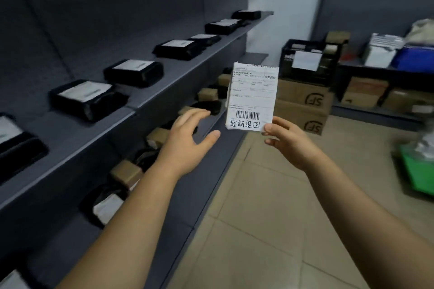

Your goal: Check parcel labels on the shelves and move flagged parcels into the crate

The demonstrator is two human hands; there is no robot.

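Over open floor (258, 230) beside the shelf edge (187, 75), right hand (288, 141) pinches the parcel (252, 98), left hand (185, 143) spread.

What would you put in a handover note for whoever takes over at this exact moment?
Right hand pinches a labelled parcel by its lower corner, label facing the camera, handwriting under the barcode.
Left hand is open above the lower shelf.
Black crate sits on cartons ahead.
Done: this label is in view, probably flagged.
Left: put it in the crate, then check the other shelf parcels.
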